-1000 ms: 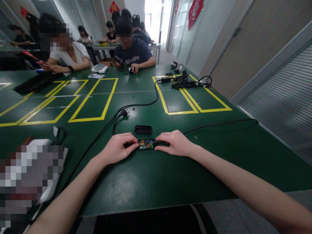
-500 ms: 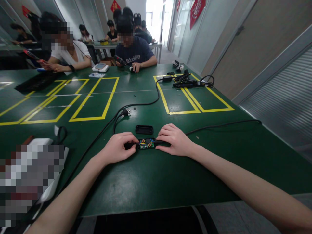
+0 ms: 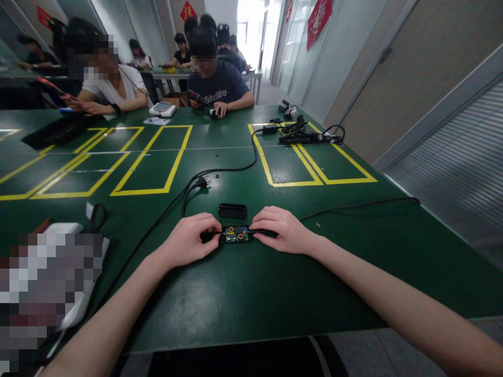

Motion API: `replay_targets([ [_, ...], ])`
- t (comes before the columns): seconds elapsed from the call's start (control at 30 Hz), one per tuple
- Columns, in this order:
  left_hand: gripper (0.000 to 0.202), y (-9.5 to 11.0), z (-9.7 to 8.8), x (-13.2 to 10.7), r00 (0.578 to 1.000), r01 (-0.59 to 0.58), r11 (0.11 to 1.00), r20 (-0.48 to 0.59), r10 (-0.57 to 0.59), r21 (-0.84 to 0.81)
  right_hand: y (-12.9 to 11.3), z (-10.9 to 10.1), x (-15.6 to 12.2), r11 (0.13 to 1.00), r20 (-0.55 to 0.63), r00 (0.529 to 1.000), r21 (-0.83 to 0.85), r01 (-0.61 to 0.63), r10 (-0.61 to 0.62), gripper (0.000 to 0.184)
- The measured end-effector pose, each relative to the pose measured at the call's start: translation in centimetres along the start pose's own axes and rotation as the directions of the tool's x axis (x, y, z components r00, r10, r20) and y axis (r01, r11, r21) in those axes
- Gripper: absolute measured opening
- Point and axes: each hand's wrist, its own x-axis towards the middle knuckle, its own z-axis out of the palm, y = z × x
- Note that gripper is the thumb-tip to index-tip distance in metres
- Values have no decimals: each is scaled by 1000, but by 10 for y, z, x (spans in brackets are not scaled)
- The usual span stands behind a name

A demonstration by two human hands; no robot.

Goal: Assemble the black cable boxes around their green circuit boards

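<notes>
An opened black power adapter (image 3: 237, 238) lies on the green table in front of me, its circuit board with copper coils facing up. At its left end, where a cable enters, my left hand (image 3: 194, 238) pinches with thumb and fingers. My right hand (image 3: 281, 230) is closed around the opposite end, with the black cable (image 3: 264, 231) passing between thumb and fingers. Just beyond the adapter, apart from both hands, rests its black cover (image 3: 232, 211), hollow side showing. A black plug (image 3: 202, 182) on its cord lies farther to the left.
Yellow tape (image 3: 141, 193) marks rectangles on the table. A pile of black adapters and cables (image 3: 302, 133) lies at the far right. A pixelated item (image 3: 47, 283) is at near left. Two co-workers sit across, one holding a power screwdriver (image 3: 194, 97).
My right hand has shifted slightly down and left along the adapter's right end. The left hand keeps almost the same place; the cover has not moved.
</notes>
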Motion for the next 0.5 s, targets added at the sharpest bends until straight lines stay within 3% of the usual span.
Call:
replay_targets([
  [0.5, 15, 0, 5, 1, 1000, -5, 1000, 24, 5, 6, -4, -2, 1, 1000, 58, 998, 12, 1, -2, 10],
])
